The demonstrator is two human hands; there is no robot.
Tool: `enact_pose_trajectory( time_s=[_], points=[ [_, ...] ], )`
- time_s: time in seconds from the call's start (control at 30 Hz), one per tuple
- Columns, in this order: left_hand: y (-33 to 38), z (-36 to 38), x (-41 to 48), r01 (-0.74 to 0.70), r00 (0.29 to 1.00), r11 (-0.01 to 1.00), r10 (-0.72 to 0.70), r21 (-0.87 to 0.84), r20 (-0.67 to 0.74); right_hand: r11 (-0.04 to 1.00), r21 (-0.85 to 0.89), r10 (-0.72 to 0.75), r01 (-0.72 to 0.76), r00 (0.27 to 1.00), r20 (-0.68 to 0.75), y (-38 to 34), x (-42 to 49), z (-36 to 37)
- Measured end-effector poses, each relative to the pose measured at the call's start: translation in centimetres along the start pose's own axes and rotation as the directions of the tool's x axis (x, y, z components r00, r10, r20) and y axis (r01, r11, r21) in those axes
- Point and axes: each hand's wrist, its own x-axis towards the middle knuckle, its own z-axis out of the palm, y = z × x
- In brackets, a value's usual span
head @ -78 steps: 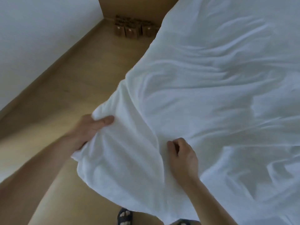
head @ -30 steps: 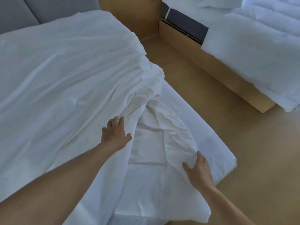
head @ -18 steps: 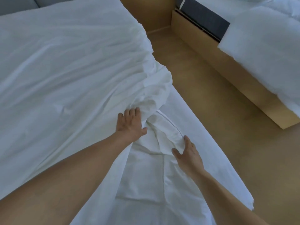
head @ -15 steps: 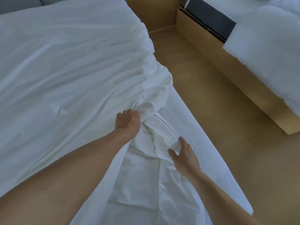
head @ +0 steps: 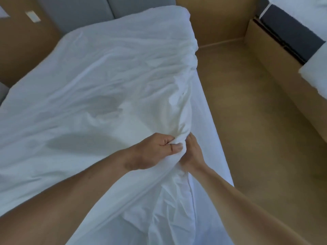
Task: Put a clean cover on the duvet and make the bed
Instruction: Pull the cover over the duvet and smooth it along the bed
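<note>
A white duvet cover lies rumpled across most of the bed, bunched along its right side. My left hand grips a gathered fold of the cover near the bed's right edge, thumb and fingers curled round the cloth. Right beside it, touching, my right hand holds the same bunch from below, its fingers partly hidden under the fabric. Below my hands more wrinkled white cloth trails toward me. The fitted sheet on the mattress shows as a strip along the right edge.
A grey headboard and wooden wall panels stand at the back. Wooden floor runs between this bed and a second bed with a wooden frame, dark mattress side and white bedding at the right.
My hands have come together and closed on a bunch of the cover; half a second ago they were apart, the right one on the lower cloth. The view has tilted up toward the headboard.
</note>
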Motion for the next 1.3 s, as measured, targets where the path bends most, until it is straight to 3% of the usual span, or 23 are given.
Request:
enact_pose_trajectory(
  time_s=[0.1,0.17,0.2,0.23,0.27,0.3,0.33,0.37,0.4,0.47,0.53,0.6,0.73,0.8,0.87,0.93,1.0,1.1,1.2,1.3],
  points=[
    [0.6,-0.8,-1.1,0.030,0.998,0.999,-0.031,-0.011,-0.055,0.987,0.153,-0.056,0.051,0.998,0.028,-2.7,1.8,0.2],
    [0.6,-1.4,-1.6,0.008,0.976,0.997,0.008,0.071,-0.218,0.974,0.226,-0.023,0.018,1.000,0.020,-3.2,2.6,0.2],
    [-0.1,-1.5,-1.7,0.002,0.927,0.972,0.086,0.234,-0.364,0.957,0.288,0.022,-0.030,0.999,0.031,-3.1,2.7,0.1],
    [-1.0,-1.5,-1.9,0.028,0.826,0.886,0.241,0.463,-0.509,0.941,0.330,0.054,-0.070,0.997,0.057,-2.7,2.7,-0.1],
    [-2.6,-1.0,-2.3,0.071,0.712,0.740,0.433,0.669,-0.553,0.943,0.319,0.073,-0.100,0.993,0.096,-2.3,2.6,-0.3],
    [-4.3,0.2,-2.9,0.039,0.683,0.607,0.563,0.794,-0.465,0.950,0.285,0.085,-0.124,0.986,0.143,-1.6,2.7,-0.3],
    [-6.5,2.6,-3.6,-0.041,0.726,0.502,0.609,0.864,-0.320,0.965,0.226,0.093,-0.135,0.978,0.187,-1.2,2.7,-0.3],
    [-8.5,5.5,-4.2,-0.127,0.794,0.424,0.586,0.897,-0.165,0.976,0.169,0.098,-0.137,0.970,0.221,-0.6,2.9,-0.2],
    [-10.2,8.3,-4.6,-0.151,0.878,0.380,0.476,0.913,-0.053,0.986,0.104,0.104,-0.133,0.964,0.244,-0.2,3.1,-0.1],
    [-11.9,11.7,-4.7,0.009,0.989,0.456,0.128,0.890,-0.075,0.996,-0.033,0.090,-0.084,0.951,0.295,0.0,3.6,0.1],
    [-12.9,13.1,-4.0,0.256,0.967,0.508,-0.140,0.822,-0.214,0.986,-0.167,0.058,-0.001,0.941,0.332,0.4,3.8,0.5],
    [-13.8,14.7,-3.2,0.365,0.929,0.527,-0.263,0.767,-0.262,0.974,-0.225,0.050,0.031,0.937,0.346,1.2,3.7,1.0],
    [-15.8,19.8,-3.2,0.404,0.901,0.538,-0.372,0.739,-0.222,0.937,-0.337,0.028,0.090,0.943,0.331,1.9,3.6,2.3],
    [-16.5,21.0,-3.4,0.409,0.896,0.507,-0.383,0.759,-0.227,0.917,-0.384,0.028,0.106,0.945,0.326,1.8,3.6,2.3],
    [-16.0,20.6,-3.5,0.345,0.928,0.538,-0.318,0.769,-0.194,0.900,-0.415,0.014,0.131,0.944,0.330,2.1,3.8,2.0],
    [-14.9,18.6,-3.9,0.310,0.949,0.616,-0.249,0.724,-0.194,0.904,-0.405,0.007,0.136,0.943,0.332,2.8,4.0,1.7],
    [-13.0,14.3,-5.2,0.355,0.920,0.731,-0.161,0.583,-0.358,0.942,-0.325,0.018,0.085,0.954,0.299,3.4,3.8,1.2],
    [-10.5,7.2,-6.6,0.272,0.738,0.907,0.018,0.321,-0.674,0.992,-0.112,0.085,-0.061,0.971,0.222,4.8,1.9,0.4],
    [-8.6,2.4,-7.1,0.234,0.604,0.950,0.025,0.206,-0.797,0.975,0.139,0.145,-0.176,0.968,0.207,5.3,-2.2,-0.2],
    [-7.8,0.2,-8.4,0.212,0.466,0.973,-0.023,0.086,-0.884,0.948,0.248,0.161,-0.201,0.972,0.172,4.8,-6.3,-1.3]
  ],
)
